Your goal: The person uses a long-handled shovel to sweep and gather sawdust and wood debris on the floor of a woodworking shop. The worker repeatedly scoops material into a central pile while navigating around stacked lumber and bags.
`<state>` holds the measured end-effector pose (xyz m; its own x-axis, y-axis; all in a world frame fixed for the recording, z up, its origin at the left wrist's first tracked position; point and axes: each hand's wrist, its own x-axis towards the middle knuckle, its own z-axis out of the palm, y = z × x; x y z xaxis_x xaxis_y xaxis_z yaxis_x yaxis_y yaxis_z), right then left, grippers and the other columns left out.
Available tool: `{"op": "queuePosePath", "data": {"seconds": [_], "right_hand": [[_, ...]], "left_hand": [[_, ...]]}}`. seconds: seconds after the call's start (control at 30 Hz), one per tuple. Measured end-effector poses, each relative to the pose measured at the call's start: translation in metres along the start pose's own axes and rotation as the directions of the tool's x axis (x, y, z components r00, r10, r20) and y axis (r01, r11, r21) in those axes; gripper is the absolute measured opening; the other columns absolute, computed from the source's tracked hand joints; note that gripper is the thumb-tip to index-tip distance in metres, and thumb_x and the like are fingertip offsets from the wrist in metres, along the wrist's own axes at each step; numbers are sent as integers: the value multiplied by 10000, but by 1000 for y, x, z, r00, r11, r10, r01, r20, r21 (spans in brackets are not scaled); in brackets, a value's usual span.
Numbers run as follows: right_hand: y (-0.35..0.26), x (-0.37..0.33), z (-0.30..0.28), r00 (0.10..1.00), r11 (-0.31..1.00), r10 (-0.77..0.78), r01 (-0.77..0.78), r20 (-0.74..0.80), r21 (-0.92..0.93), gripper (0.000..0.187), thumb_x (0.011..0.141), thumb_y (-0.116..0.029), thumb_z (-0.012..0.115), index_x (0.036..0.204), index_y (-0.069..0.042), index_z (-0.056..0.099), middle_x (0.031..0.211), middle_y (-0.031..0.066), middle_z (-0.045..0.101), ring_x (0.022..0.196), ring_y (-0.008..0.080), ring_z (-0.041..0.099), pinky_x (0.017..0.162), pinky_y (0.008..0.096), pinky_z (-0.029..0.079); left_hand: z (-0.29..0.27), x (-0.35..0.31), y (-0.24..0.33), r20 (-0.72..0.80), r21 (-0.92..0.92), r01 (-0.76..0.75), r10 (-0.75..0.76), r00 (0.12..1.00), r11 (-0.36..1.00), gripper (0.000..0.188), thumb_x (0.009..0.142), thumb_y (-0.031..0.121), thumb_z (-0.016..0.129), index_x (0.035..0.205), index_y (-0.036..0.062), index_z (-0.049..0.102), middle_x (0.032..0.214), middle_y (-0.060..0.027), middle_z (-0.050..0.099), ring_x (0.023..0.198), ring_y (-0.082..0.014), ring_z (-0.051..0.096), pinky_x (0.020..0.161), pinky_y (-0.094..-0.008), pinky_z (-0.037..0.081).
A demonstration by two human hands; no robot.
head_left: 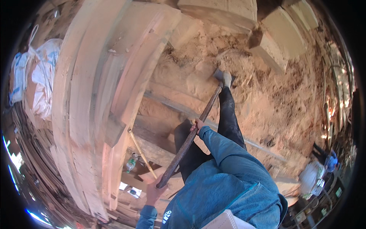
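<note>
Both my hands are closed around a long dark wooden handle (184, 149) that slants from lower left to upper right. My left hand (153, 194) grips its near end, by my left side. Farther up the shaft, my right hand (197, 126) wraps around it. At the far end is a dark flat metal blade (218, 74), resting on reddish-brown sawdust or loose soil (198, 76). My right foot (227, 79) is beside or over the blade and hides part of it, so I cannot tell whether this is a shovel or a hoe.
Large sawn timbers (87, 95) are stacked along my left. More wooden blocks (272, 47) lie at the far right. A thin pole (142, 152) and a clear greenish bottle (130, 165) are near my left leg. White sacks (44, 80) sit at far left; a rail (263, 149) crosses the ground.
</note>
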<state>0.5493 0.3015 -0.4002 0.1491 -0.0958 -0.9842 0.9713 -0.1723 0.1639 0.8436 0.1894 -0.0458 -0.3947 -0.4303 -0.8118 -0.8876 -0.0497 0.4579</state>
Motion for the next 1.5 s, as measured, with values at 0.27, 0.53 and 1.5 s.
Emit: {"op": "queuePosePath", "data": {"seconds": [0.27, 0.53, 1.5], "right_hand": [[4, 30, -3, 1000, 991, -18, 19, 7, -129, 294, 989, -385, 432, 895, -112, 376, 588, 61, 373, 468, 195, 444, 468, 404, 466], [11, 81, 7, 997, 974, -68, 56, -46, -221, 366, 973, -446, 461, 906, -89, 414, 614, 84, 432, 525, 256, 494, 534, 446, 516], [-162, 126, -77, 998, 956, -57, 54, -3, -287, 353, 908, -390, 581, 696, -149, 434, 567, 19, 429, 519, 185, 471, 519, 346, 433]], "left_hand": [[8, 15, -17, -101, 188, -16, 35, 994, 982, 567, 712, 291, 784, 1250, 211, 624, 721, -131, 669, 649, -255, 677, 617, -340, 519], [-14, 54, -61, -96, 169, -79, 96, 991, 983, 551, 725, 339, 748, 1248, 220, 621, 738, -123, 669, 687, -282, 671, 636, -384, 516], [183, 29, -74, -114, 499, 274, -251, 961, 822, 626, 694, 151, 666, 1283, 327, 547, 743, -84, 601, 646, -304, 636, 573, -448, 502]]}}
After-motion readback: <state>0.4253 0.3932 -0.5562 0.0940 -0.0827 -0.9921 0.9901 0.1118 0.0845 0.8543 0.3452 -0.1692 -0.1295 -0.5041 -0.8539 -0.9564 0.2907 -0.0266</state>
